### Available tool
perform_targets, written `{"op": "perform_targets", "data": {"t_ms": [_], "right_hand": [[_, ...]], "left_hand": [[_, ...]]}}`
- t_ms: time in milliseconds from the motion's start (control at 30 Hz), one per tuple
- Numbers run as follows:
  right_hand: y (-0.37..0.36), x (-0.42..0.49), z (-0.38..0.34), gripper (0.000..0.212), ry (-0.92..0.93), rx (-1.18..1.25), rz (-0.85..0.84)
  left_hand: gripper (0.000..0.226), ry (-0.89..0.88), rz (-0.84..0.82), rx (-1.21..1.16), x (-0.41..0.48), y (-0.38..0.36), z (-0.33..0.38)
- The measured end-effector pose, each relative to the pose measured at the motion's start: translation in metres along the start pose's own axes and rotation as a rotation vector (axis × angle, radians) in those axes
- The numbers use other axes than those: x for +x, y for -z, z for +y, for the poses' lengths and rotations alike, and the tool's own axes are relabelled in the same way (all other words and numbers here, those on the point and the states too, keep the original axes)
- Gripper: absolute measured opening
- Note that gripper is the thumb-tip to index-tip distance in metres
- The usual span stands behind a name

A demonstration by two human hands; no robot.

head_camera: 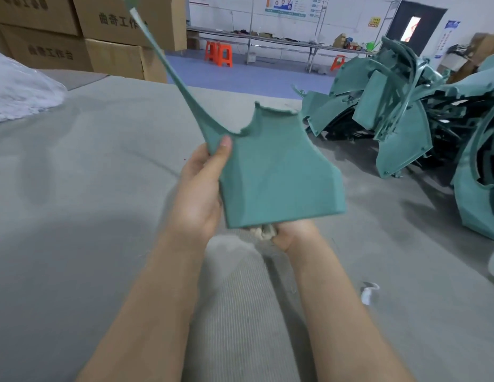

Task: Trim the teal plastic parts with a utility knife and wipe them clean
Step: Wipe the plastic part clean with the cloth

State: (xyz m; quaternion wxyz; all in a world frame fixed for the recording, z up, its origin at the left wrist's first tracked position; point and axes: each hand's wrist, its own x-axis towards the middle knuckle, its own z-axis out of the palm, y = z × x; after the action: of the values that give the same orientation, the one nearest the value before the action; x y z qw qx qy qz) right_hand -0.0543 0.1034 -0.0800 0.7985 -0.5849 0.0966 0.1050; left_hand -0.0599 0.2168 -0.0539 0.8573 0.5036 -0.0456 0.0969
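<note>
Holding a teal part in the air above the table, the left hand grips it at its left edge. The thumb lies pressed on the front face, and the other fingers are curled behind the part, out of sight. The part is a wide curved panel with a smooth face turned to the camera. Its upper edge is ragged, with thin flash along it. From its upper left corner a long narrow arm rises to the top left, up to the border of the view.

The right hand is under the lower edge of the part, palm up, and only the heel of the hand shows. A whitish cloth is bunched between this hand and the bottom of the part. The fingers are hidden behind the part, so I cannot tell if they are curled or straight.

The table has a grey felt cover. On its right side lies a pile of more teal parts, well apart from the hands. A small white scrap lies on the felt near the right forearm. At the far left edge there is a white plastic bag. Behind the table stand cardboard boxes, and further back orange stools on a blue floor.
</note>
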Motion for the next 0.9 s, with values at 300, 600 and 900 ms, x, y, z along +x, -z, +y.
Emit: {"op": "perform_targets", "data": {"t_ms": [300,600,900], "right_hand": [[0.025,-0.01,-0.031,0.011,0.606,0.127,0.588],[-0.01,-0.024,-0.009,0.06,0.836,-1.144,0.387],[-0.044,-0.03,0.013,0.052,0.824,-0.943,-0.003]], "left_hand": [[0.013,0.021,0.23,-0.003,0.01,0.015,0.001],[0.055,0.435,-0.095,-0.235,0.008,0.013,0.005],[0.032,0.291,-0.095,-0.38,0.008,0.011,0.004]]}}
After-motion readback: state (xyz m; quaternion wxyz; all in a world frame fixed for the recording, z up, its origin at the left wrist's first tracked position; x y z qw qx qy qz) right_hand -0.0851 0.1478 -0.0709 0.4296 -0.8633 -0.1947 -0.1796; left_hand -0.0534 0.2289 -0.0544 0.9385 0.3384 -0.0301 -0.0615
